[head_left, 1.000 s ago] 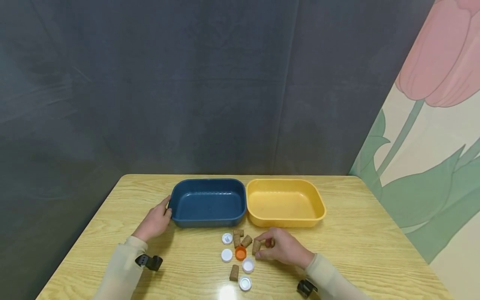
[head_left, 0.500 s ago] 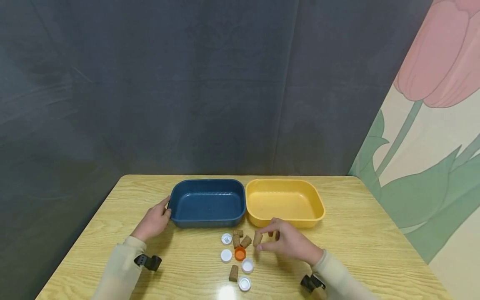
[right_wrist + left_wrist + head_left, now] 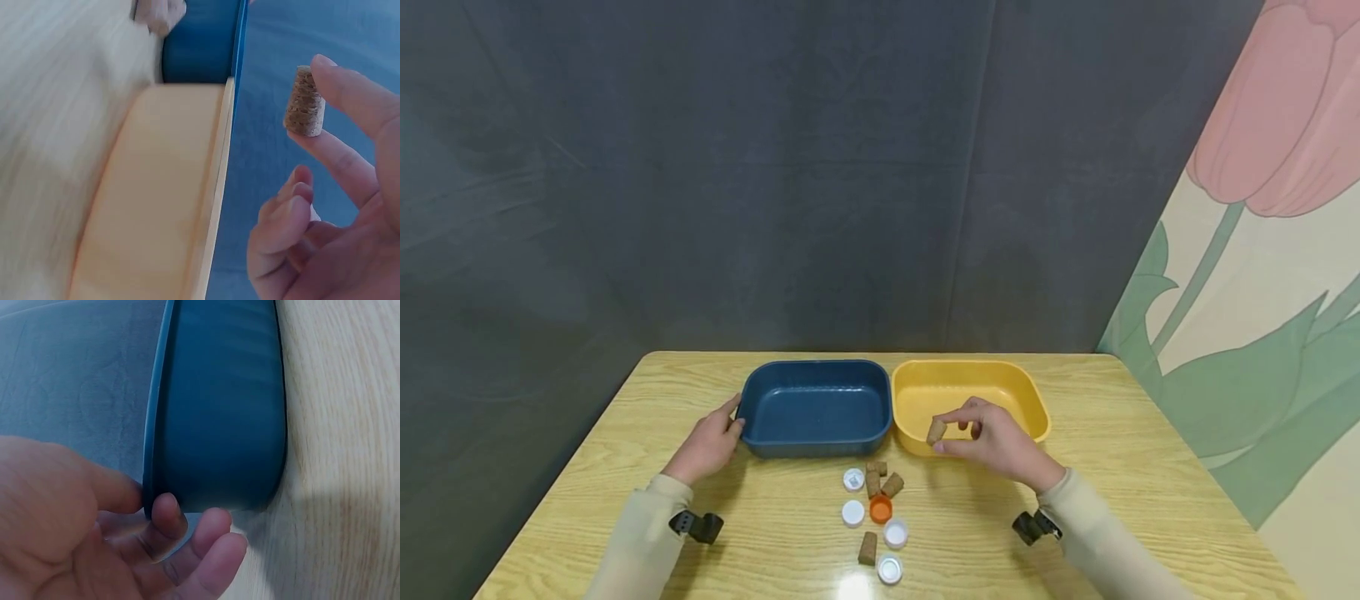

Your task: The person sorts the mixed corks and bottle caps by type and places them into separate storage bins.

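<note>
My right hand (image 3: 996, 442) pinches a tapered cork (image 3: 305, 103) between thumb and index finger, with the other fingers curled in the right wrist view. It holds the cork above the near edge of the yellow tub (image 3: 925, 442). At the blue tub's (image 3: 820, 448) left side, my left hand (image 3: 707, 446) grips the rim between thumb and index finger. In the left wrist view the thumb lies on one side of that rim (image 3: 150, 456) and the fingertips on the other.
Before the tubs lie several corks, including a lone cork (image 3: 868, 548). Among them are an orange cap (image 3: 881, 509) and several white caps, one white cap (image 3: 852, 512) left of it. The tubs stand side by side on the wooden table (image 3: 775, 533), a dark curtain (image 3: 820, 208) behind.
My right hand has lifted the cork off the table beside the pile and carried it forward and slightly right, over the yellow tub's near edge. The left hand stays on the blue tub.
</note>
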{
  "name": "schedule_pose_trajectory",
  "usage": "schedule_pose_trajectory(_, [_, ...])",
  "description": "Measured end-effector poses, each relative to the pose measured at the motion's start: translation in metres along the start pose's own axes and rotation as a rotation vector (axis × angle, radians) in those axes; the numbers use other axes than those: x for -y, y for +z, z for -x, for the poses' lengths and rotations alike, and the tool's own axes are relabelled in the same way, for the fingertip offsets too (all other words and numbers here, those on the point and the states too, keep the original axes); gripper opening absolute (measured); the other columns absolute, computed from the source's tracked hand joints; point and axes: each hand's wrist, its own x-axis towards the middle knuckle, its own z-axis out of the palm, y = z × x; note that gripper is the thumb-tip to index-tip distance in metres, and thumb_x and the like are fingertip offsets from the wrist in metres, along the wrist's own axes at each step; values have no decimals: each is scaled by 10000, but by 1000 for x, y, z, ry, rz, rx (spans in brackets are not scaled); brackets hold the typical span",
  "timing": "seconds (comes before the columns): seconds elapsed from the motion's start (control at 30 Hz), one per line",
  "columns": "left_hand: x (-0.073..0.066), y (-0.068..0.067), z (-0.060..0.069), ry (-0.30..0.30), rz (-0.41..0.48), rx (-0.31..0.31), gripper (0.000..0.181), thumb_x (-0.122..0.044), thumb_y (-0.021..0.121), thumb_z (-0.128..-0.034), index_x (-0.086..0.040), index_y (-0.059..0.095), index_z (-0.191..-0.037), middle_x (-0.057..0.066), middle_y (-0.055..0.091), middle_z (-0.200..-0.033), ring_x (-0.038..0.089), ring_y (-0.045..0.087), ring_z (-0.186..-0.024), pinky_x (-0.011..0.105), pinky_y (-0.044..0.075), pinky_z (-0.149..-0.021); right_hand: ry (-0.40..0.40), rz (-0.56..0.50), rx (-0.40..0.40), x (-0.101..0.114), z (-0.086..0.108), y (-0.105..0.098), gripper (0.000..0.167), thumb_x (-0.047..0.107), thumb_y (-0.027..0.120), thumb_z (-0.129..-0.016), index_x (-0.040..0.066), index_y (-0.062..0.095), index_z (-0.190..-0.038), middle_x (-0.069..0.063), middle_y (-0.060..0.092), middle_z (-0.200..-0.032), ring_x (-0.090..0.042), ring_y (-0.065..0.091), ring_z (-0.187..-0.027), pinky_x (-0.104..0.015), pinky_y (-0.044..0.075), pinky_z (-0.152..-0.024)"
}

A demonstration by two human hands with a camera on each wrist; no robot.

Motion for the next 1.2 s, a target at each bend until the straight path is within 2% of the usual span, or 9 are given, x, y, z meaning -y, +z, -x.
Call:
schedule_pose_trajectory(0.13, [0,0,0,2,-9,6,557,-107,366,-1089,76,150,-1569,120,531,-643,176,462,-488,323,399,-495,23,32,-8,-8,-7,-8,341,336,842,-815,155,788,-1100,19,590,-850,-196,478,-747,-259,402,-612])
schedule_pose_trajectory(0.27, [0,0,0,0,-12,2,559,-108,373,-1088,78,154,-1567,115,536,-663,176,475,-502,323,400,-501,22,54,-12,-15,-16,-18,373,322,834,-826,111,777,-1129,-46,612,-870,-174,473,-733,-265,416,-599])
schedule_pose_trajectory(0.4, [0,0,-2,-4,-8,0,558,-110,370,-1089,72,154,-1570,101,537,-649,169,470,-494,320,398,-494,4,45,3,-22,-26,-29,242,315,801,-862,174,799,-1059,-67,708,-1046,-216,525,-828,-286,443,-651])
schedule_pose_trajectory(0.47, [0,0,-3,-8,-10,1,557,-113,367,-1090,66,153,-1572,98,536,-644,167,467,-488,318,398,-491,4,46,18,-25,-31,-34,163,322,783,-880,228,802,-1013,-24,724,-1103,-234,537,-891,-302,448,-704])
schedule_pose_trajectory(0.53, [0,1,-3,-10,-15,-2,556,-112,369,-1090,68,157,-1571,100,540,-650,166,470,-488,317,400,-491,11,59,28,-28,-37,-40,125,332,772,-891,263,799,-992,8,721,-1105,-239,533,-922,-326,448,-730])
schedule_pose_trajectory(0.7, [1,2,-2,-10,-11,-5,555,-97,382,-1085,82,167,-1564,121,547,-690,171,481,-503,320,404,-493,38,81,23,-36,-47,-49,137,335,779,-883,251,802,-990,6,723,-1081,-247,553,-937,-368,453,-781])
schedule_pose_trajectory(0.93, [1,1,-1,-20,-6,1,559,-107,373,-1090,69,150,-1572,141,550,-691,165,467,-492,313,400,-487,58,77,67,-46,-58,-51,119,325,775,-887,243,801,-969,-9,732,-1141,-227,534,-930,-379,427,-801])
schedule_pose_trajectory(1.2, [1,1,-3,-21,-7,8,559,-107,371,-1091,58,147,-1577,166,569,-690,164,467,-492,310,397,-490,84,99,130,-55,-62,-48,165,301,766,-898,207,798,-1029,-68,709,-1200,-227,526,-906,-365,433,-765])
